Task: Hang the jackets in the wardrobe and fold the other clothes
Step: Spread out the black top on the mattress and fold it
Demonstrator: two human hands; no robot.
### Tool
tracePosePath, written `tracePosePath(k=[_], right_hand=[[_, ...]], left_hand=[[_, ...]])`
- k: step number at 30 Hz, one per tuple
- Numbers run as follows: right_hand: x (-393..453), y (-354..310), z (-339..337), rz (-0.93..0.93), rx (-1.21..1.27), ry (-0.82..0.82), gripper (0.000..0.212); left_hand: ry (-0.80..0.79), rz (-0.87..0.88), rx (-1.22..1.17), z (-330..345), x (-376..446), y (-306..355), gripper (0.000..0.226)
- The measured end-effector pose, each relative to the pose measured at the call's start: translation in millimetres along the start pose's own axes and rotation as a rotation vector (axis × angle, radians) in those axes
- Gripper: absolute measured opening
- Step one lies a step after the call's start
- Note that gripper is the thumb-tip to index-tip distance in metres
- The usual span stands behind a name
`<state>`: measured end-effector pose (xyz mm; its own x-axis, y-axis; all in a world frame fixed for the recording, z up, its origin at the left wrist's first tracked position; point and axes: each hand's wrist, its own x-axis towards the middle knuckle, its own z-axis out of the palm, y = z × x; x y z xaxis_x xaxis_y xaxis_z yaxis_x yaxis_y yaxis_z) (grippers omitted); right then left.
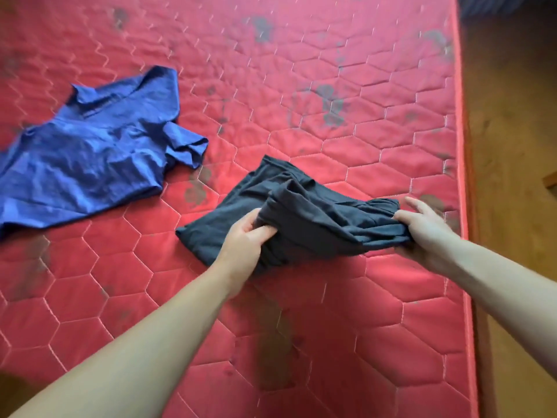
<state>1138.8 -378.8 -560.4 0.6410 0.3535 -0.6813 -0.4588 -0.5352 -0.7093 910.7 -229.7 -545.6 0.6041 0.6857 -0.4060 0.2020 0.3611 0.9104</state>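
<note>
- Dark grey garment [304,218], soft and rumpled, partly bunched, lies on the red quilted mattress [346,79] just right of centre.
- Left hand [244,239] grips a fold at the garment's 8 o'clock edge, fingers curled.
- Right hand [425,230] pinches its 3 o'clock end, outer fingers spread.
- Blue shirt [90,152], smooth and creased, lies spread at 10 o'clock, apart from it.
- Mattress stitched in hexagons, with dark smudges.

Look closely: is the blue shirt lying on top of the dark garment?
No, the blue shirt lies apart on the mattress, beside the dark garment.
</note>
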Motion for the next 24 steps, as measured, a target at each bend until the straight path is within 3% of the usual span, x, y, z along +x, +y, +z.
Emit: tracePosePath(k=[4, 9, 12, 14, 16, 18, 21, 24], right_hand=[[-41, -69, 0, -0.186, -0.095, -0.126, 0.041], [-66, -109, -2, -0.277, -0.399, -0.296, 0.018], [-68, -103, -9, -0.276, -0.528, -0.441, 0.032], [-69, -94, -10, -0.417, -0.841, -0.389, 0.042], [-70, -82, -5, -0.59, -1.147, -0.202, 0.048], [-70, -76, 2, -0.724, -1.092, -0.085, 0.039], [-60, -86, 3, -0.711, -0.958, -0.109, 0.006], [-46, -112, -2, -0.79, -1.128, -0.121, 0.006]], left_hand=[[0.09, 0.065, -0.099, -8, 11, 79, 0.021], [0.007, 0.104, -0.247, -20, 12, 130, 0.028], [-0.052, 0.102, -0.256, -33, 10, 125, 0.031], [-0.058, 0.088, -0.242, -44, 7, 114, 0.03], [-0.069, 0.066, -0.227, -52, 5, 104, 0.031], [-0.084, 0.063, -0.216, -57, 4, 99, 0.032], [-0.058, 0.065, -0.167, -62, 11, 105, 0.03], [0.023, 0.087, 0.022, -64, 24, 126, 0.025]])
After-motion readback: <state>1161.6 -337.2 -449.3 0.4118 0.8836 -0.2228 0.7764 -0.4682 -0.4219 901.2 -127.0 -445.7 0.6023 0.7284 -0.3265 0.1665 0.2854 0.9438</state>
